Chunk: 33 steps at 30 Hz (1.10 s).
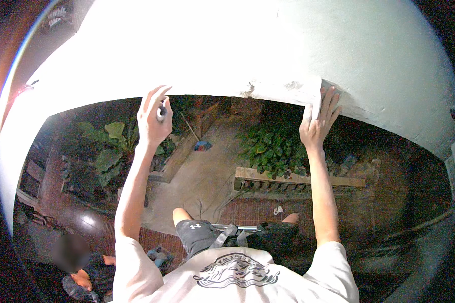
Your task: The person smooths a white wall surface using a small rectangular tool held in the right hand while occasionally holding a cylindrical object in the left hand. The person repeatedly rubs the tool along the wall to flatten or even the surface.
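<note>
My left hand point(153, 115) is curled around a small pale cylindrical object point(161, 113) with a dark ring, just at the lower edge of the bright white wall surface point(212, 55). To its right, my right hand point(320, 121) has its fingers extended against a pale grey, flat patch point(333, 87) on that same edge; whether this is a separate piece under the fingers, I cannot tell. Scuffed, flaked marks point(249, 89) show on the edge between my hands.
Below are leafy plants point(270, 146), wooden planter edges point(301, 179), a concrete path point(202, 177) with cables, a blue object point(202, 146) by a long pole, and wooden slatted flooring point(253, 212). Another person point(88, 270) is at lower left.
</note>
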Available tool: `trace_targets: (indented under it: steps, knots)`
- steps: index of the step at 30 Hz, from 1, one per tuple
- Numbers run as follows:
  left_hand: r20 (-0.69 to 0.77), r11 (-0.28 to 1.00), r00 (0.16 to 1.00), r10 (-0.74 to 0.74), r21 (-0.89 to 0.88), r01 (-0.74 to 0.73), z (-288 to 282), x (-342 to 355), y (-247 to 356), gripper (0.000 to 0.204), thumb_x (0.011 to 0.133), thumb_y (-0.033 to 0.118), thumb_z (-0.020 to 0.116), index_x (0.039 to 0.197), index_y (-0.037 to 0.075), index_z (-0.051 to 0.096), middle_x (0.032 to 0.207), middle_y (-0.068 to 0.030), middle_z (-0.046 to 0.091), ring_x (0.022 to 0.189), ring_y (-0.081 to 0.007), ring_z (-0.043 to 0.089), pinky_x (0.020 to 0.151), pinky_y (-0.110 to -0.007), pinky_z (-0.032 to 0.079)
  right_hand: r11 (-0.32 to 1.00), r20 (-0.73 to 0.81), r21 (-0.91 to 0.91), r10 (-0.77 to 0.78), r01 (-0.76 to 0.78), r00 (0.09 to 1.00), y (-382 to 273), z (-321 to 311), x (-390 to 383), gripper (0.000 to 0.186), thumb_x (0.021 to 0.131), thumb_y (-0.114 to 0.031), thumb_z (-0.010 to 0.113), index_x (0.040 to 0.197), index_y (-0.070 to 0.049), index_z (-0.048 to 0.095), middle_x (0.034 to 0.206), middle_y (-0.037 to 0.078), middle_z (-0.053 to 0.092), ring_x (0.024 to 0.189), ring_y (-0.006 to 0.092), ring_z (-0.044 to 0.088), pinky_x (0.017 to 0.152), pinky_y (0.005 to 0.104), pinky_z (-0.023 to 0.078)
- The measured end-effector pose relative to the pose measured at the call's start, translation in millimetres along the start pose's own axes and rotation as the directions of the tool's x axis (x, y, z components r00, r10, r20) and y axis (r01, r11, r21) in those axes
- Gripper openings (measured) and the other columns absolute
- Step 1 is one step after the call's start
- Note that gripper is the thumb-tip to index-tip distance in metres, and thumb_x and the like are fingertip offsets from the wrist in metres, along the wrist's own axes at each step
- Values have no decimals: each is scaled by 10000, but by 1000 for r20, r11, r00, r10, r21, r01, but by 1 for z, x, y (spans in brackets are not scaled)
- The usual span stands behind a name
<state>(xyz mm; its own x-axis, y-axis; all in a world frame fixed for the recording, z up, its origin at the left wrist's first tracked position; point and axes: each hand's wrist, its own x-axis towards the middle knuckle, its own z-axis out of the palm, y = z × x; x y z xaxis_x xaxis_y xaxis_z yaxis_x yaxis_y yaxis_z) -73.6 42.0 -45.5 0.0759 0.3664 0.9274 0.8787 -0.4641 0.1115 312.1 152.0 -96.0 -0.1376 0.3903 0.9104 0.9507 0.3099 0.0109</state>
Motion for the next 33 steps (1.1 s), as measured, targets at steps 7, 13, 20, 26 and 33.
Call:
trace_targets:
  steps: [7, 13, 20, 26, 33]
  knots:
    - [-31, 754, 996, -80, -656, 40, -119, 77, 104, 274, 945, 139, 597, 1175, -9, 601, 711, -45, 656, 508, -55, 518, 509, -199, 430, 996, -10, -46, 72, -72, 997, -13, -2, 3, 565, 1027, -356, 275, 1506, -60, 226, 1570, 206, 157, 1444, 414, 127, 1135, 599, 93]
    - [-50, 529, 886, 460, -786, -319, -165, 107, 120, 248, 915, 128, 622, 1125, -3, 616, 707, -45, 657, 514, -65, 528, 517, -207, 437, 997, -69, 46, 72, -69, 995, -20, 3, 2, 572, 1028, -364, 267, 1509, -59, 213, 1576, 201, 136, 1455, 404, 83, 1137, 592, 56]
    - [-88, 517, 846, 525, -757, -399, -176, 117, 136, 218, 880, 116, 651, 1066, 4, 633, 702, -45, 657, 522, -76, 539, 526, -217, 446, 998, -16, 57, 40, -39, 999, -15, -4, -2, 523, 1004, -300, 347, 1458, -41, 333, 1543, 251, 200, 1423, 468, 141, 1126, 619, 68]
    - [-119, 561, 843, 525, -696, -448, -182, 127, 152, 193, 849, 105, 676, 1015, 10, 649, 698, -45, 658, 528, -86, 549, 534, -224, 453, 996, -8, 73, 46, -45, 999, -19, -8, -2, 543, 994, -298, 367, 1453, -11, 328, 1533, 259, 223, 1418, 467, 164, 1130, 603, 89]
    - [-192, 677, 873, 448, -566, -471, -184, 130, 160, 165, 814, 92, 705, 956, 17, 666, 693, -45, 658, 536, -98, 560, 543, -234, 462, 998, -22, 59, 34, -33, 999, -23, -12, -2, 545, 985, -303, 386, 1447, -17, 342, 1528, 256, 241, 1415, 459, 187, 1127, 615, 93]
